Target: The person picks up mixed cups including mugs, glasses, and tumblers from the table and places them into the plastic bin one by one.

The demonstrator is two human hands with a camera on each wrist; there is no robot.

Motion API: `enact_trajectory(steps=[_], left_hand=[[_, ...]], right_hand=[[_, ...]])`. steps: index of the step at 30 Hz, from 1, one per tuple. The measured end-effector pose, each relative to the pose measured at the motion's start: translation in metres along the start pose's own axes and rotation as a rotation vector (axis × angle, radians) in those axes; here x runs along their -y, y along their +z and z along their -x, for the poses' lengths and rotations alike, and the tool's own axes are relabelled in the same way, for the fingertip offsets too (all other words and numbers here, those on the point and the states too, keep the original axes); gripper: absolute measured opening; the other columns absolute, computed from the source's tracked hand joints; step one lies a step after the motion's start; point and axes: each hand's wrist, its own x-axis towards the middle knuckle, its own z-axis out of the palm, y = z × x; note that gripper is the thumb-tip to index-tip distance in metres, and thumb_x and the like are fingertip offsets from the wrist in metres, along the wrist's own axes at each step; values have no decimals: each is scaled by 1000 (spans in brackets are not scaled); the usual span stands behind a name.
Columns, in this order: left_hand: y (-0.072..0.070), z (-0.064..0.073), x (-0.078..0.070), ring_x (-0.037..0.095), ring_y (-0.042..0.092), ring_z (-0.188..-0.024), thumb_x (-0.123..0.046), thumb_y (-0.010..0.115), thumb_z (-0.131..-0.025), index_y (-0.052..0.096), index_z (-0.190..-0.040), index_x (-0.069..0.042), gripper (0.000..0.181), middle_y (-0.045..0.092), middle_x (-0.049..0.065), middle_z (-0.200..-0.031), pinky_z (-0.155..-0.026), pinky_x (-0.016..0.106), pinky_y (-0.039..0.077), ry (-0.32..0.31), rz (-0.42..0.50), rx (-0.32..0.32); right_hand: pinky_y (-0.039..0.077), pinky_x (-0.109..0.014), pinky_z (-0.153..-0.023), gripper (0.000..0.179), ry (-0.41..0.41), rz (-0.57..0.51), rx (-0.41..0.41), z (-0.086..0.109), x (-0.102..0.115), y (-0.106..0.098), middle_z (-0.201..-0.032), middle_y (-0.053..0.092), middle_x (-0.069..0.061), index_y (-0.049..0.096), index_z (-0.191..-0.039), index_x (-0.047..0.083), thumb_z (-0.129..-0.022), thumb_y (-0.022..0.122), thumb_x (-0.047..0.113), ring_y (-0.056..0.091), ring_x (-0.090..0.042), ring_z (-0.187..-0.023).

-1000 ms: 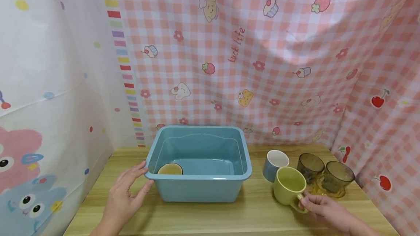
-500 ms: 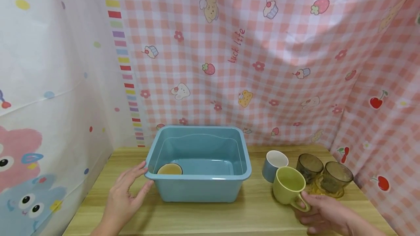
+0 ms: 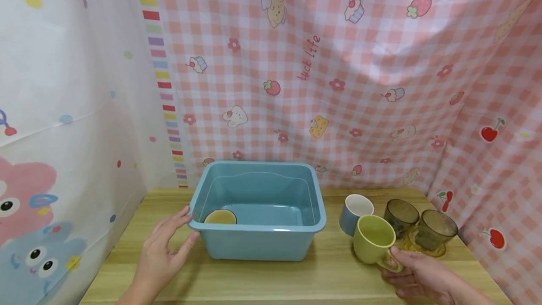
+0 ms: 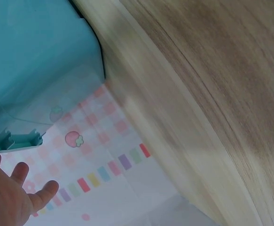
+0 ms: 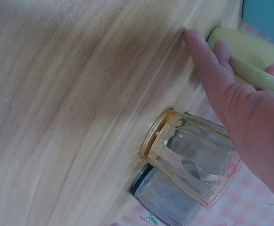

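A yellow-green mug stands on the table at the right, its handle toward my right hand. That hand holds the handle between thumb and fingers, with one finger stretched along the tabletop in the right wrist view. On the left, my left hand has its fingers spread, and its fingertips touch the left rim of a blue plastic basin. Inside the basin, at the near left corner, a cup with a yellowish inside shows partly above the rim.
Behind the mug is a blue cup with a white inside. Two brownish see-through glasses, a rear glass and a right glass, stand right of it, close to my right hand. A checked cloth hangs behind the table.
My right hand has shifted its fingers on the mug handle, and the handle now points further right. My left hand stays at the basin rim. The head view has tilted slightly.
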Motion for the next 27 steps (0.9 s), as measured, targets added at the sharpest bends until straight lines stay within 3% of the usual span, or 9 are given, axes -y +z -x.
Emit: enact_trajectory(steps=[7, 12, 16, 21, 25, 27], left_hand=[[0, 0, 0, 34, 69, -118, -1, 92, -75, 75, -127, -8, 55, 73, 13, -140, -116, 4, 34, -4, -3, -6], [-1, 0, 0, 30, 67, -121, -4, 92, -78, 75, -127, -8, 52, 73, 11, -141, -116, 4, 33, -30, -9, 22], [0, 1, 1, 31, 67, -121, -3, 91, -78, 75, -127, -8, 52, 73, 12, -141, -116, 3, 32, -31, -13, 22], [0, 1, 0, 33, 67, -119, -1, 90, -77, 75, -128, -8, 54, 73, 13, -141, -115, 3, 33, -15, -9, 7], [0, 1, -1, 33, 68, -119, -1, 90, -77, 75, -127, -7, 53, 73, 13, -141, -116, 4, 33, -16, 1, 9], [0, 1, -1, 33, 68, -119, -2, 90, -78, 74, -127, -7, 52, 72, 13, -141, -116, 4, 34, -22, 4, 13]], right_hand=[[58, -57, -106, 45, -40, 13, 42, -1, 0, -3, -138, 71, -26, 59, -100, 15, -117, 33, 48, 71, -30, -128], [59, -55, -106, 43, -57, 38, 18, 0, 1, 0, -136, 72, -26, 61, -101, 14, -118, 35, 44, 72, -28, -125], [59, -54, -105, 42, -74, 95, -20, -1, 4, 2, -136, 73, -18, 62, -101, 14, -118, 37, 42, 71, -31, -125], [47, -71, -112, 44, -77, 201, -90, -1, 12, 6, -146, 64, -24, 63, -103, 8, -117, 38, 42, 67, -43, -132], [41, -77, -112, 60, -86, 264, -116, 0, 20, 9, -146, 63, -30, 61, -129, -13, -118, 38, 42, 63, -48, -135], [42, -77, -111, 64, -86, 280, -118, 0, 24, 10, -147, 61, -33, 55, -142, -15, -118, 37, 42, 62, -49, -136]])
